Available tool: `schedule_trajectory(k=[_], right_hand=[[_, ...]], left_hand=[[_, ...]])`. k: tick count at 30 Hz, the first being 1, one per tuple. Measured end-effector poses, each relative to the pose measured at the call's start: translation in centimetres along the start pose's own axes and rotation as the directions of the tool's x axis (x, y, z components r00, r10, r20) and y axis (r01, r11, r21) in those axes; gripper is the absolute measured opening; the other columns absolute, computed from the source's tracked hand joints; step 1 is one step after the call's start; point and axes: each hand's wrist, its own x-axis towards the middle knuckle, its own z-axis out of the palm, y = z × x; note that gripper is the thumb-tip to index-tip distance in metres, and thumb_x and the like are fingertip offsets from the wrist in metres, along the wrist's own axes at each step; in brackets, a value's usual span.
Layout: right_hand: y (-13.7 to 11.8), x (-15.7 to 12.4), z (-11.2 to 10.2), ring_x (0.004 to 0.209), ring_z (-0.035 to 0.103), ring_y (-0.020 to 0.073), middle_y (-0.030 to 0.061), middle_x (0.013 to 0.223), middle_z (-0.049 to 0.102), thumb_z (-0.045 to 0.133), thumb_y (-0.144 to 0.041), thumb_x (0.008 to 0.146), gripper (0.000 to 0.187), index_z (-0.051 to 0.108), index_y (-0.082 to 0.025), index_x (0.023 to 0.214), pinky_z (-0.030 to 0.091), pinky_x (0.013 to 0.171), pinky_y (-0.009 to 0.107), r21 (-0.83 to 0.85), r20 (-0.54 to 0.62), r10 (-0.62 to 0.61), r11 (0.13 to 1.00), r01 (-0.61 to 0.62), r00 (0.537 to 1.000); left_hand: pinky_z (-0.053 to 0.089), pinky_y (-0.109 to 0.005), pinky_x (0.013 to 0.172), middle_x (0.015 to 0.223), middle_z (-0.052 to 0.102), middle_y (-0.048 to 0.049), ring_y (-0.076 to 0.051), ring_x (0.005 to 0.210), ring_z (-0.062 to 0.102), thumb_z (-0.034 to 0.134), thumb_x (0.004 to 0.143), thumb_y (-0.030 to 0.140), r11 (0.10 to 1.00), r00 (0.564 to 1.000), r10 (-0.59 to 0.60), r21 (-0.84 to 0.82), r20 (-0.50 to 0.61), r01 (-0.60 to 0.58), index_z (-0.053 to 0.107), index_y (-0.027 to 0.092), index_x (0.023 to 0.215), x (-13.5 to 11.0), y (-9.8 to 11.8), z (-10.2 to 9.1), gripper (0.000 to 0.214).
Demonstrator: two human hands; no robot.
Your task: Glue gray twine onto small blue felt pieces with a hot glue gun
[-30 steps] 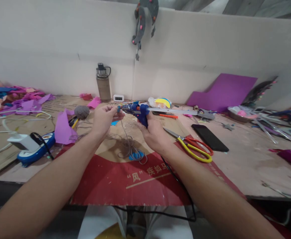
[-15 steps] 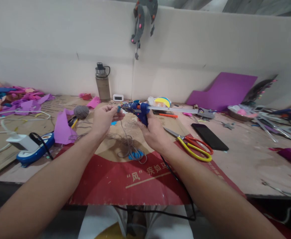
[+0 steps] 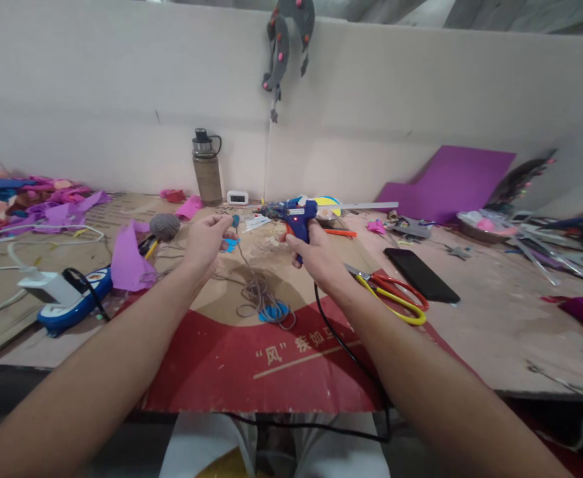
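Observation:
My right hand (image 3: pixel 316 255) grips the handle of a blue glue gun (image 3: pixel 299 216), nozzle pointing left, a clear glue stick (image 3: pixel 366 206) jutting from its back. Its black cord (image 3: pixel 338 345) runs down off the table edge. My left hand (image 3: pixel 206 240) pinches a small blue piece (image 3: pixel 236 221) with grey yarn (image 3: pixel 256 289) hanging from it to a tangle on the cardboard. A gap separates the nozzle from the blue piece. A small blue felt shape (image 3: pixel 274 311) lies under the tangle.
Yellow-and-red scissors (image 3: pixel 391 293) and a black phone (image 3: pixel 421 275) lie right of my right hand. A grey yarn ball (image 3: pixel 165 226), purple felt (image 3: pixel 127 255), a water bottle (image 3: pixel 207 167) and a small clock (image 3: pixel 237 197) sit left and behind. Felt scraps (image 3: pixel 37 199) pile far left.
The glue gun has drawn away to the right from the blue piece. My left hand has dropped slightly, still pinching the piece.

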Motion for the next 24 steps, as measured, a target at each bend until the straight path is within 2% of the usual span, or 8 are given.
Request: schedule_trajectory(k=[4,8,11,14,16,18,21,24], right_hand=[[1.7,1.5,-0.3,0.045,0.047,0.0115,-0.0009,0.062,0.058,0.058,-0.019,0.073,0.011,0.048,-0.022,0.077,0.040,0.041,0.026,0.108,0.051,0.357,0.926,-0.361,0.933],[3.2,2.6,-0.8,0.045,0.051,0.0164,-0.0008,0.050,0.051,0.061,-0.019,0.073,0.017,0.047,-0.024,0.063,0.042,0.046,0.030,-0.113,0.076,0.469,0.881,-0.460,0.880],[3.8,2.9,-1.5,0.061,0.061,0.0248,0.0042,0.054,0.054,0.066,-0.024,0.072,0.025,0.045,-0.024,0.057,0.047,0.060,0.038,-0.363,-0.041,0.352,0.867,-0.342,0.935],[3.1,2.7,-1.5,0.093,0.061,0.0305,0.0126,0.079,0.062,0.066,-0.023,0.071,0.018,0.049,-0.022,0.065,0.046,0.086,0.049,-0.515,-0.181,-0.020,0.854,-0.077,0.983],[2.1,2.2,-0.5,0.101,0.059,0.0273,0.0138,0.096,0.063,0.059,-0.023,0.076,0.008,0.053,-0.019,0.081,0.044,0.094,0.050,-0.396,-0.155,-0.132,0.916,0.061,0.979],[0.9,1.6,1.0,0.100,0.061,0.0210,0.0108,0.104,0.063,0.055,-0.023,0.079,0.017,0.051,-0.019,0.096,0.047,0.094,0.043,-0.064,-0.036,-0.083,0.995,0.081,0.996],[-0.5,0.6,3.4,0.098,0.064,0.0154,0.0067,0.106,0.063,0.058,-0.021,0.077,0.038,0.041,-0.021,0.111,0.050,0.092,0.036,0.397,0.166,0.034,0.912,-0.098,0.986],[-0.9,0.1,4.3,0.072,0.063,0.0123,-0.0033,0.084,0.060,0.060,-0.024,0.077,0.042,0.037,-0.023,0.112,0.054,0.074,0.031,0.490,0.260,0.113,0.840,-0.231,0.959]], left_hand=[[0.024,-0.016,0.038,0.053,0.045,0.0064,-0.004,0.042,0.036,0.070,0.066,0.026,0.998,0.998,0.056,0.006,-0.003,-0.056,0.058,0.016,0.066,0.1,-0.3,-0.1,0.015],[0.030,-0.018,0.041,0.055,0.047,0.0059,-0.005,0.044,0.039,0.071,0.066,0.026,0.993,0.992,0.115,-0.014,0.060,-0.114,0.059,0.016,0.066,0.0,-0.5,0.4,0.015],[0.033,-0.019,0.042,0.055,0.050,0.0052,-0.007,0.045,0.043,0.069,0.069,0.026,0.985,0.983,0.167,0.037,0.082,-0.170,0.061,0.017,0.071,-0.3,-0.4,0.6,0.012],[0.033,-0.020,0.046,0.057,0.053,0.0041,-0.007,0.048,0.044,0.067,0.072,0.025,0.935,0.959,0.268,0.215,0.089,-0.282,0.064,0.017,0.073,-1.0,0.1,0.7,0.009],[0.035,-0.020,0.050,0.061,0.058,0.0025,-0.008,0.054,0.047,0.067,0.073,0.025,0.861,0.926,0.356,0.342,0.123,-0.377,0.066,0.017,0.073,-1.7,0.6,0.8,0.008],[0.036,-0.020,0.053,0.064,0.060,0.0017,-0.009,0.056,0.049,0.066,0.075,0.025,0.811,0.900,0.399,0.391,0.174,-0.435,0.067,0.017,0.073,-2.4,1.1,1.1,0.008],[0.038,-0.021,0.055,0.066,0.061,0.0013,-0.009,0.058,0.050,0.065,0.076,0.024,0.800,0.891,0.404,0.393,0.209,-0.454,0.067,0.018,0.076,-3.2,1.5,1.6,0.007],[0.037,-0.021,0.051,0.062,0.059,0.0021,-0.009,0.053,0.048,0.066,0.075,0.024,0.842,0.918,0.350,0.368,0.187,-0.395,0.065,0.018,0.075,-3.3,1.4,1.9,0.006]])
